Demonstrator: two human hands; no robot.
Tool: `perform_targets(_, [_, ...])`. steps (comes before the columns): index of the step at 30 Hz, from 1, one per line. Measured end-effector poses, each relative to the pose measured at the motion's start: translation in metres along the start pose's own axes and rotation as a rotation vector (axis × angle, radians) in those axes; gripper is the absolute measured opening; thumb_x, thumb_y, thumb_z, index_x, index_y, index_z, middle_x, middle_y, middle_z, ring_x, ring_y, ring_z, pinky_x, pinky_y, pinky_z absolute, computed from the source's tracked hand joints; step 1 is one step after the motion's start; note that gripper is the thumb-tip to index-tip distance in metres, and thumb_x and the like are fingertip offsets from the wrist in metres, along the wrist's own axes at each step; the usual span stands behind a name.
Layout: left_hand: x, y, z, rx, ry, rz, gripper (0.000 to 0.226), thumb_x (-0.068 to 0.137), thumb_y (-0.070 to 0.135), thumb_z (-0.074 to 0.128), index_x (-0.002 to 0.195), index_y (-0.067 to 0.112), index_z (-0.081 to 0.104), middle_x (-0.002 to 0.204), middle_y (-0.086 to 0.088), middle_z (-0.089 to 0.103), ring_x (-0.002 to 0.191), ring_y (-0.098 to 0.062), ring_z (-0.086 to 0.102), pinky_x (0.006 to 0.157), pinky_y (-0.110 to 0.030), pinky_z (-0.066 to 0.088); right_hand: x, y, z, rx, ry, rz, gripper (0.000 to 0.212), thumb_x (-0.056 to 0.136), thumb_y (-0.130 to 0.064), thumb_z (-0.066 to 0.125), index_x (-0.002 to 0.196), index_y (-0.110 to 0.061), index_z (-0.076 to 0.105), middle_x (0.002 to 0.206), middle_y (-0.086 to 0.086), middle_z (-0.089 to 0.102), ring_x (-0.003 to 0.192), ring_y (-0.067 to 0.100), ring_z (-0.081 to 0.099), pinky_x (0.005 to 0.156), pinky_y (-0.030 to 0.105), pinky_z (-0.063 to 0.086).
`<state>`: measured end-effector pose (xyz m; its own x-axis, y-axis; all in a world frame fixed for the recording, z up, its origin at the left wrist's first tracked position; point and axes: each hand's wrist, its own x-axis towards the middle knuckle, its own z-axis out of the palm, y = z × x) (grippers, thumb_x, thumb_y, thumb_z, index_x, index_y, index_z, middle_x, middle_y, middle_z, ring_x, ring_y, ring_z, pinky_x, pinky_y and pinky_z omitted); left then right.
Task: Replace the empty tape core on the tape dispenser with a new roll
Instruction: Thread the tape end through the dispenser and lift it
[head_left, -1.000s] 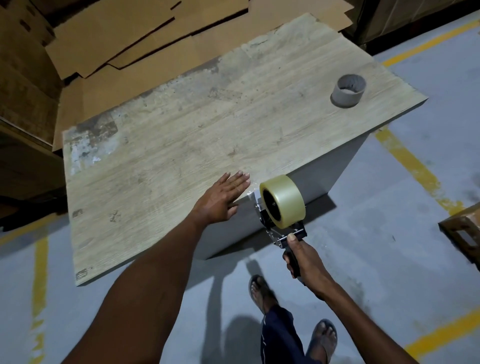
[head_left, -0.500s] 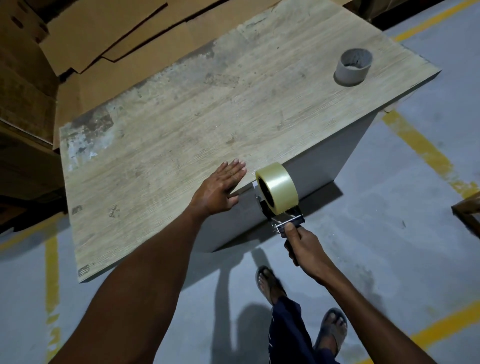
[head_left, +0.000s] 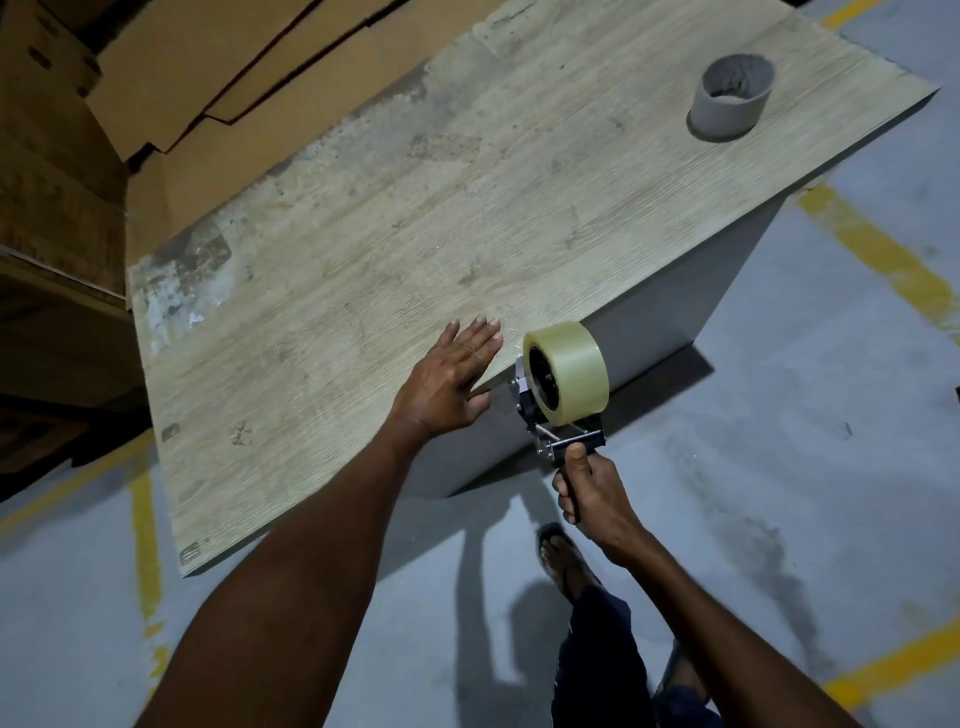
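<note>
Right hand (head_left: 589, 491): fingers curled tight round the black handle of the dispenser (head_left: 525, 408), thumb laid upward toward the metal bar at the handle's top. The grip is complete, and nothing else is in this hand.

Dispenser: held in the air just off the near edge of the table (head_left: 415, 208), in front of the table's grey side panel. Whether its front touches the table edge cannot be told.

Roll (head_left: 576, 374): clear and full, seated on the dispenser's hub, with its dark centre facing left.

Left hand (head_left: 449, 382): flat, palm down on the table top at the near edge, fingers straight and side by side, thumb at the edge. It holds nothing. It lies just beside the roll and is not touching it.

Core (head_left: 732, 98): grey and empty, standing on end near the far right corner of the table, well apart from both hands and from the dispenser.

Table: pale wood-grain top, scuffed, with a worn patch toward its left corner.

Surroundings: flat cardboard (head_left: 208, 67) lies stacked beyond the far side of the table. The floor (head_left: 779, 467) is grey with yellow lines (head_left: 878, 254). One foot (head_left: 558, 553) in a sandal shows below the right hand, with a dark trouser leg lower in the view.
</note>
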<state>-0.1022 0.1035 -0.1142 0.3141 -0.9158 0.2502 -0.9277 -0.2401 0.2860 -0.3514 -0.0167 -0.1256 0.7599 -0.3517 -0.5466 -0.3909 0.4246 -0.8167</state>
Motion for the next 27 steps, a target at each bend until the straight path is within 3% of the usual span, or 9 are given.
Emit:
perform_targets(2, [0.0,0.0,0.0,0.008,0.0,0.003,0.081,0.075,0.01,0.08,0.149,-0.001,0.05,0.158,-0.019,0.045,0.151,-0.035,0.038,0.124,-0.06,0.027,0.003,-0.001,-0.001,0.059,-0.013,0.016,0.058,0.093,-0.064,0.041,0.08,-0.008,0.045,0.068,0.012,0.043,0.048,0.014,0.036,0.042,0.024,0.03])
perform_targets(6, [0.0,0.001,-0.001,0.022,-0.006,-0.006,0.077,0.078,0.012,0.076,0.149,-0.002,0.05,0.159,-0.018,0.044,0.152,-0.034,0.037,0.124,-0.059,0.026,0.006,0.013,0.016,0.247,-0.044,0.081,0.086,0.076,-0.089,0.051,0.094,-0.004,0.055,0.066,0.004,0.044,0.047,0.013,0.035,0.047,0.028,0.026])
perform_targets(10, [-0.001,0.004,-0.004,0.026,-0.025,-0.019,0.071,0.086,0.024,0.069,0.149,-0.001,0.05,0.159,-0.017,0.045,0.152,-0.032,0.037,0.126,-0.056,0.026,0.002,0.022,0.021,0.351,-0.052,0.113,0.098,0.066,-0.093,0.059,0.105,-0.002,0.06,0.068,0.003,0.049,0.05,0.014,0.035,0.049,0.029,0.027])
perform_targets(15, [0.0,0.004,-0.005,0.048,-0.051,-0.043,0.085,0.076,0.013,0.081,0.153,0.001,0.046,0.162,-0.016,0.039,0.154,-0.033,0.031,0.127,-0.055,0.022,0.0,0.023,-0.013,0.373,-0.042,0.123,0.091,0.073,-0.089,0.058,0.104,-0.003,0.058,0.07,0.003,0.047,0.049,0.014,0.037,0.048,0.028,0.026])
perform_targets(20, [0.001,0.004,-0.007,0.101,-0.082,-0.038,0.091,0.075,0.017,0.083,0.155,0.005,0.043,0.165,-0.014,0.036,0.156,-0.03,0.027,0.127,-0.056,0.018,0.009,0.011,-0.037,0.461,-0.01,0.176,0.075,0.085,-0.076,0.041,0.104,-0.005,0.057,0.067,0.003,0.046,0.045,0.012,0.037,0.04,0.025,0.031])
perform_targets(27, [0.0,0.007,-0.008,0.148,-0.096,-0.058,0.09,0.076,0.02,0.08,0.156,0.008,0.043,0.166,-0.012,0.034,0.156,-0.028,0.027,0.127,-0.054,0.02,-0.006,0.003,-0.055,0.45,-0.024,0.177,0.072,0.09,-0.074,0.036,0.101,-0.006,0.057,0.066,0.002,0.047,0.046,0.013,0.036,0.043,0.025,0.031])
